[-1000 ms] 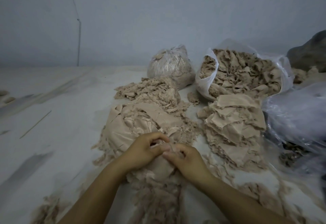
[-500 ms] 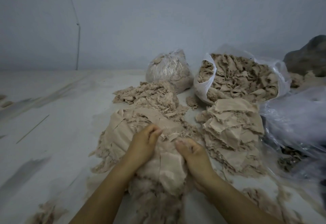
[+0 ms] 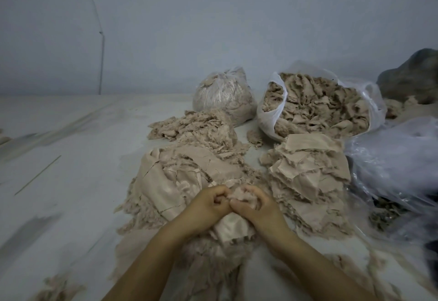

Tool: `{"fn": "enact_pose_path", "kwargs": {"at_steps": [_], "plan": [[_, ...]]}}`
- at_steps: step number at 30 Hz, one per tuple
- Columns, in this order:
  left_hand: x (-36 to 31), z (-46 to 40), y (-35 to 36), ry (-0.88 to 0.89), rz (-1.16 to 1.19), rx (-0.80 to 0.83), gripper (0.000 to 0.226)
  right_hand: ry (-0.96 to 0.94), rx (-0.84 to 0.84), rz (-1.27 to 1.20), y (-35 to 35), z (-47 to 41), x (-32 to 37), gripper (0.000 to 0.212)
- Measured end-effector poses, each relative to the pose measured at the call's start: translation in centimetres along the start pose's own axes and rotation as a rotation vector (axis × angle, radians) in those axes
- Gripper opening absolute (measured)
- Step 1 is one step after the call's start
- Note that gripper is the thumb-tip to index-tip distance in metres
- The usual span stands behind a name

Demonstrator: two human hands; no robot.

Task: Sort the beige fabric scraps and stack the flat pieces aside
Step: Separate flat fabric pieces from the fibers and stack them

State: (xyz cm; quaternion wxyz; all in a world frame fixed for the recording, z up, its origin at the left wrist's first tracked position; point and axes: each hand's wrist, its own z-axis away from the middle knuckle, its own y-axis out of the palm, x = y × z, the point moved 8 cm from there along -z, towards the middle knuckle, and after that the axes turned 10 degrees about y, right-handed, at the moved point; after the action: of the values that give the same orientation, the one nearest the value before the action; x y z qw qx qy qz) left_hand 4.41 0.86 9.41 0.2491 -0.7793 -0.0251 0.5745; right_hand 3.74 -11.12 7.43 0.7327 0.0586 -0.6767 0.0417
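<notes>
**Mid-sort, picking fluff off a flat piece**

Still in the sorting step, by the look of it. Left hand and right hand touching at the near middle of the floor, fingers of both curled, pinching a frayed beige scrap over the loose pile. Probably next: pull it flat, then drop it on the flat stack toward the right. Gentle tug needed, edges shedding everywhere.

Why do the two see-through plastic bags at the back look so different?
The left clear plastic bag is gathered shut at the top, while the right clear plastic bag gapes open, tipped toward the camera. The left bag looks smaller and rounder; the right bag is wider. You see the left bag's contents only through plastic; the right bag's crumpled scraps show directly. Both hold beige fabric scraps.
</notes>
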Motion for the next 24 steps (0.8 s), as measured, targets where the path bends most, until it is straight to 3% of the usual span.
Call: {"fn": "enact_pose_path", "kwargs": {"at_steps": [2,6,10,14,21,24], "plan": [[0.3,0.2,0.1,-0.044,0.038,0.01,0.018,-0.049,-0.078,0.053,-0.9,-0.1,0.4,0.007],[1.1,0.7,0.0,-0.154,0.123,0.031,0.017,-0.072,-0.216,0.119,-2.2,-0.1,0.1,0.025],[0.8,1.0,0.1,-0.209,0.226,0.065,0.011,0.002,-0.131,0.011,-1.6,-0.2,-0.5,0.016],[0.7,1.2,0.1,-0.207,0.138,0.104,0.007,0.024,-0.039,-0.069,-1.3,-0.4,-0.3,0.018],[1.9,1.5,-0.7,-0.243,0.05,0.109,0.013,0.02,-0.375,-0.028,-5.5,-0.7,-1.7,0.031],[2.1,1.9,-1.8,-0.272,0.199,0.059,0.015,0.186,-0.152,0.187,-5.5,-0.8,-2.6,0.038]]}}
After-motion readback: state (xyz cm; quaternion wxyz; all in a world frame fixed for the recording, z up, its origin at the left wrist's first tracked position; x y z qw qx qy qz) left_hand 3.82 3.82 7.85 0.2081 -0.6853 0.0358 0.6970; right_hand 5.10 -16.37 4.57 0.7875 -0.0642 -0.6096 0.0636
